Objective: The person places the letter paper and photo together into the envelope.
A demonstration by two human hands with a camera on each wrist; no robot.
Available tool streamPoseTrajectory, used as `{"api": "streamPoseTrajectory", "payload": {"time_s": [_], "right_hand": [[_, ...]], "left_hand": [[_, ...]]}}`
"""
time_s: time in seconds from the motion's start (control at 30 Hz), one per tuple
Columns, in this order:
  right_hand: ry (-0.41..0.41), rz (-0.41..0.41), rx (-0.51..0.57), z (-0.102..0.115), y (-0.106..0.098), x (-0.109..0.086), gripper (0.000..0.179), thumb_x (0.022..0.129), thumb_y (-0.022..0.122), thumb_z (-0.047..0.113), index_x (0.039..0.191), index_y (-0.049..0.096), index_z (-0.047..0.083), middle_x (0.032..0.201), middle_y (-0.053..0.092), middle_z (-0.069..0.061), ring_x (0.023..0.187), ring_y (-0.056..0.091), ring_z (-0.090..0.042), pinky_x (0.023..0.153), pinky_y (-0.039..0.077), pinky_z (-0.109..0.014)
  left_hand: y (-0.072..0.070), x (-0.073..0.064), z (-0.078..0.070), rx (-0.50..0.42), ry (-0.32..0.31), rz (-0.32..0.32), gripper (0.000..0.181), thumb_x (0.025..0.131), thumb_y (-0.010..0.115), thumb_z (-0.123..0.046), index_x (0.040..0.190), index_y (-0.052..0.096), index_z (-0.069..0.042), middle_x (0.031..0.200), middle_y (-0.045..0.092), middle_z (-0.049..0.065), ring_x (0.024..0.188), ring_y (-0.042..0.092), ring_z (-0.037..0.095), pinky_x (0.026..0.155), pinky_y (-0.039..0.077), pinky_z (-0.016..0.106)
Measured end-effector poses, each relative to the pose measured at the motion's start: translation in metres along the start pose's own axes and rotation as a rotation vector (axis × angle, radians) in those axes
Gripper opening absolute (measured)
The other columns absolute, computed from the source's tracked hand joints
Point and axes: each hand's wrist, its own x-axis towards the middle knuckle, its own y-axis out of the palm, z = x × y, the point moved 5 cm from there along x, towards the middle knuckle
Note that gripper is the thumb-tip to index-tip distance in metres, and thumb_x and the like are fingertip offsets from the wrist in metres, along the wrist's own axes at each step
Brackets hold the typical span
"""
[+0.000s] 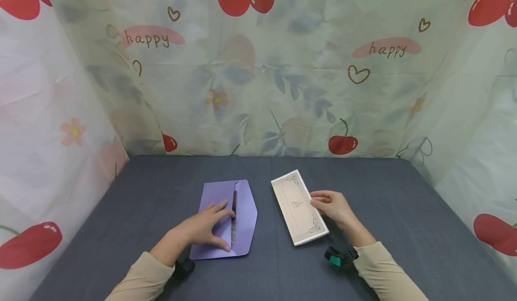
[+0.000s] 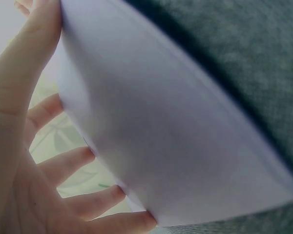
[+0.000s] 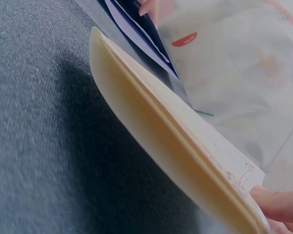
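Note:
A purple envelope (image 1: 247,220) lies on the table left of centre, its pointed flap folded out to the right and a dark slit showing along its mouth. My left hand (image 1: 205,227) rests on it with the fingers spread, thumb and fingertips touching the edge of the mouth. In the left wrist view, several fingertips (image 2: 110,200) meet the rim of the pale envelope (image 2: 136,107). To the right, my right hand (image 1: 333,207) pinches the long edge of a cream folded card (image 1: 296,209) with ornate corners. The right wrist view shows the card (image 3: 151,117) tilted, its layers slightly apart, above the table.
A dark grey cloth covers the table (image 1: 274,274). Behind it hangs a curtain (image 1: 262,76) printed with cherries, with more of it along both sides. A black strap with a green part (image 1: 339,257) sits by the right wrist, a dark device (image 1: 184,268) by the left.

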Motion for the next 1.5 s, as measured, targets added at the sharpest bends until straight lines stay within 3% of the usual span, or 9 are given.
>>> {"api": "streamPoseTrajectory", "payload": {"time_s": [1.5], "right_hand": [[-0.017, 0.049, 0.035, 0.011, 0.048, 0.001, 0.027, 0.085, 0.065, 0.008, 0.111, 0.065, 0.001, 0.101, 0.070, -0.016, 0.076, 0.064, -0.010, 0.064, 0.055, -0.027]], "left_hand": [[0.000, 0.000, 0.000, 0.001, 0.002, -0.008, 0.073, 0.064, 0.079, -0.051, 0.125, 0.051, -0.023, 0.152, 0.027, 0.020, 0.133, 0.022, 0.058, 0.100, 0.029, 0.068]]}}
